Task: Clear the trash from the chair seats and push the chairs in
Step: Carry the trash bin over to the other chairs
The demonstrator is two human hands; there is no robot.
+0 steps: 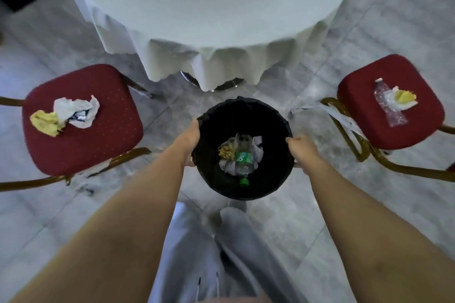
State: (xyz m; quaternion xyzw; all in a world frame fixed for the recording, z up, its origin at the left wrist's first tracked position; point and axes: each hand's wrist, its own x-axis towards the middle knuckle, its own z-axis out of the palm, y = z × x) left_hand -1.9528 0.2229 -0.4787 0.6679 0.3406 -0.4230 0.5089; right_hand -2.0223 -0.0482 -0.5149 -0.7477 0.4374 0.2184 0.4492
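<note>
I hold a black-lined trash bin (211,115) in front of me by its rim. My left hand (189,141) grips the left side and my right hand (304,151) grips the right side. Inside lie a clear bottle with a green label (243,160) and crumpled paper (227,151). The left red chair seat (98,145) carries a yellow crumpled wad (45,122) and crumpled white paper (78,110). On the right red chair seat (366,128) are a crushed clear plastic bottle (394,115) and a white-and-yellow wad (402,99).
A round table with a white cloth (209,7) stands straight ahead, its metal base (221,85) showing under the hem. Both chairs stand pulled out from it on gold metal frames (354,140). Grey marble floor (320,216) surrounds everything. My legs in light trousers are below the bin.
</note>
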